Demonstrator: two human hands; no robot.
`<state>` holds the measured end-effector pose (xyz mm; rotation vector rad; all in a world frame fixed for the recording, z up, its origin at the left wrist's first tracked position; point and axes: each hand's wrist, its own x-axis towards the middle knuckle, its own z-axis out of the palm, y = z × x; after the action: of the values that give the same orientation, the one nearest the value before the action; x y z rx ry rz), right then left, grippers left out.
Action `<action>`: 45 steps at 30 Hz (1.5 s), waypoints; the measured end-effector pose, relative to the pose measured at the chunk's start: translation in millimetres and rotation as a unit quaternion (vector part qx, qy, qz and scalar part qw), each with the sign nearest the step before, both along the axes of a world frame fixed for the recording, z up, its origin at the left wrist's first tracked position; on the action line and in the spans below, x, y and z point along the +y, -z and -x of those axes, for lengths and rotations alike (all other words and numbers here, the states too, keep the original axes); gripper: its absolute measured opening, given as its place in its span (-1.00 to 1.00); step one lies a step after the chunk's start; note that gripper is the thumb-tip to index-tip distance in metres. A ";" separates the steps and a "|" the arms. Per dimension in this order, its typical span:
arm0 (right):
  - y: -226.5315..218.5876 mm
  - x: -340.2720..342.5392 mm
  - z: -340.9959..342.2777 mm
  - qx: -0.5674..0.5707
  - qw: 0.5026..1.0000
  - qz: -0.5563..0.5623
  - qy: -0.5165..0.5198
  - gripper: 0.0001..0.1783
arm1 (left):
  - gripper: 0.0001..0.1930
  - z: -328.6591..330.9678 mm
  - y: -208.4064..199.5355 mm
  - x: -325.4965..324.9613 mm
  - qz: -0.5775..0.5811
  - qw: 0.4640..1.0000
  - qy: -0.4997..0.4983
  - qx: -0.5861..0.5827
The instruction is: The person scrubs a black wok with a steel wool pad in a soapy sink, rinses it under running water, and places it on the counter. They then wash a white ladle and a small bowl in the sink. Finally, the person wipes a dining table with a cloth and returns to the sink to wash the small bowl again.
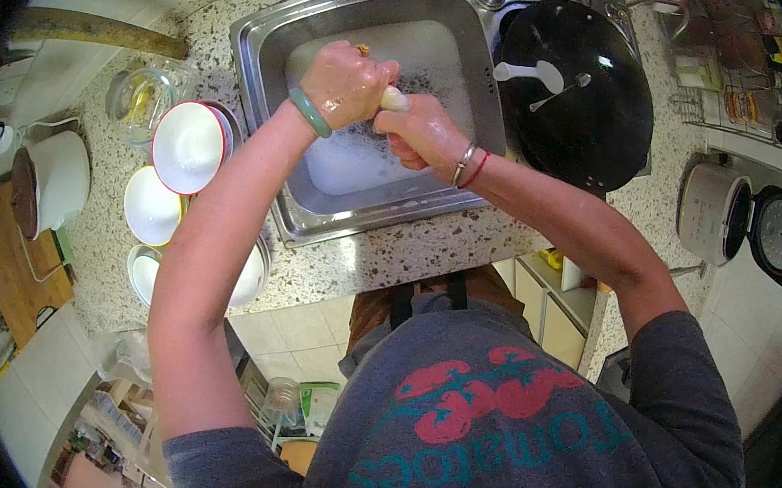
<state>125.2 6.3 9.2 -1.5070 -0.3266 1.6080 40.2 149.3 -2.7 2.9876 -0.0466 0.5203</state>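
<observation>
Both fists are held close together above the metal sink [271, 160], which contains cloudy, foamy water [351, 168]. My left hand [344, 82], wet and with a green bangle at the wrist, is closed tightly around a pale, twisted cloth [394, 99]. The other end is gripped by my right hand [425, 131], which wears a metal bangle and a red string. Only a short bit of the cloth shows between the fists; the remainder is hidden inside them.
A black wok [579, 130] holding a white spoon [544, 74] and a small metal spoon sits right of the sink. Left are a red-rimmed bowl [188, 148], a yellow-rimmed bowl [149, 204] and a glass container [139, 103]. An opened rice cooker [711, 211] stands far right.
</observation>
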 end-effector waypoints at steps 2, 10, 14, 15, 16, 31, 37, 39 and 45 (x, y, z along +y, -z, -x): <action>-9.4 -1.5 3.0 0.097 0.994 0.007 0.045 -0.81 | -0.92 -4.2 -1.4 2.0 0.015 1.000 0.016 -0.009; -18.2 -7.0 -0.2 0.414 0.908 -0.004 0.064 -0.70 | -0.90 -4.9 -9.0 -5.0 0.059 0.997 0.014 -0.048; -4.6 -15.4 10.7 0.525 0.847 -0.021 0.080 -0.72 | -0.87 2.2 7.2 -19.0 0.101 0.992 -0.019 -0.069; -4.4 -17.1 12.7 0.544 0.834 -0.024 0.086 -0.72 | -0.86 3.4 11.2 -22.7 0.102 0.991 -0.034 -0.074; -5.5 -18.4 14.6 0.563 0.821 -0.027 0.093 -0.73 | -0.85 5.0 13.5 -25.7 0.102 0.990 -0.049 -0.078; 48.4 -18.7 -42.2 0.113 0.983 -0.142 0.015 -0.66 | -0.59 60.8 26.4 -107.2 0.917 0.282 -0.275 -0.064; 64.1 -27.8 -34.6 -0.155 0.970 -0.164 -0.092 -0.68 | -0.17 84.6 36.7 -124.7 0.831 0.386 -0.395 -0.062; 87.7 -32.7 -44.3 -0.345 0.915 -0.191 -0.084 -0.71 | -0.07 79.4 12.2 -131.1 0.820 0.404 -0.401 -0.059; 29.6 -19.0 16.8 -0.266 0.952 -0.152 -0.021 -0.68 | -0.22 114.6 0.4 -149.1 0.842 0.398 -0.348 -0.110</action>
<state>108.3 -12.7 -20.4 -1.6720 -0.8698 1.0916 -74.4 0.2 -3.1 0.7153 1.0216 0.4484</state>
